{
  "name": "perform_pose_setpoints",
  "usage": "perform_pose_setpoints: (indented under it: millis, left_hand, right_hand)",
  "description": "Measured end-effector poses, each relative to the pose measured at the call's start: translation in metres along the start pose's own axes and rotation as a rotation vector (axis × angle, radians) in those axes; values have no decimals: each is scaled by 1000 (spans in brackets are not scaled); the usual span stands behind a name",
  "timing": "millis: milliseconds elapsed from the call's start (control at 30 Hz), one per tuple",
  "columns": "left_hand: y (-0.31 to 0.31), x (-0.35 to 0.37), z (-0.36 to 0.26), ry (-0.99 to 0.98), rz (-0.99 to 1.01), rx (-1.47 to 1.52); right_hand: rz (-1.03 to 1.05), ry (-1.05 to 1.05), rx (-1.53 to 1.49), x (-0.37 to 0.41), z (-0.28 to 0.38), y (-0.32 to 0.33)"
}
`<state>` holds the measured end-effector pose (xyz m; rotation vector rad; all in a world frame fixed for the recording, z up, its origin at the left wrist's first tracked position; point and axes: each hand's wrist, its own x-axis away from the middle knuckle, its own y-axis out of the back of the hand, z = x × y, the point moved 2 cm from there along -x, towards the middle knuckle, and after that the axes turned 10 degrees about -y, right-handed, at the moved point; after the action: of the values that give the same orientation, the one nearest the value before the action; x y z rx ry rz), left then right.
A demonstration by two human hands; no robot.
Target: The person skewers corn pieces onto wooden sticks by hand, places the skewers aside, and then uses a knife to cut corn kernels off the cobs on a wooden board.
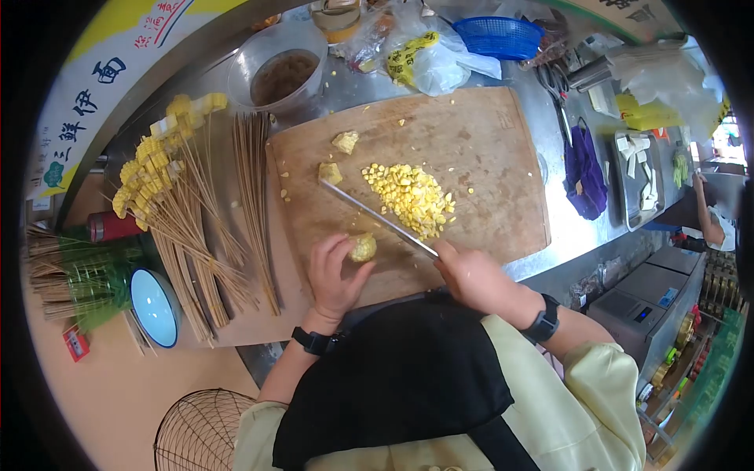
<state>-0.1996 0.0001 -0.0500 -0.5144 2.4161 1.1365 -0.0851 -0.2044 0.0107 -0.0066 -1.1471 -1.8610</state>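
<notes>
On the wooden cutting board (487, 157), my left hand (336, 273) has its curved fingers and thumb around a short yellow corn piece (363, 248). The handle of a knife (381, 220) is in my right hand (471, 275); its blade points up and left. The blade's tip meets another corn piece (331, 173). A further corn chunk (345, 141) lies above that one. Loose yellow kernels (408, 196) form a pile to the right of the blade, with a few scattered around it.
Skewered corn (149, 177) and bare skewers (253, 204) lie left of the board, near a blue-white bowl (155, 306). Behind stand a clear tub (279, 71), plastic bags (432, 67) and a blue basket (499, 38). Purple cloth (585, 177) and a metal tray (638, 180) are right.
</notes>
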Motion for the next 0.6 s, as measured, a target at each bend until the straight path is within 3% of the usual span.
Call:
perform_pose_setpoints:
  millis: [100, 300, 600]
  left_hand:
    - [1, 2, 0, -36, 34, -20]
    - [-4, 5, -4, 21, 23, -73]
    - [-10, 17, 6, 39, -2, -121]
  right_hand:
    - [35, -43, 71, 19, 10, 11]
    - [-107, 171, 172, 41, 10, 3]
    - [-152, 179, 290, 44, 28, 2]
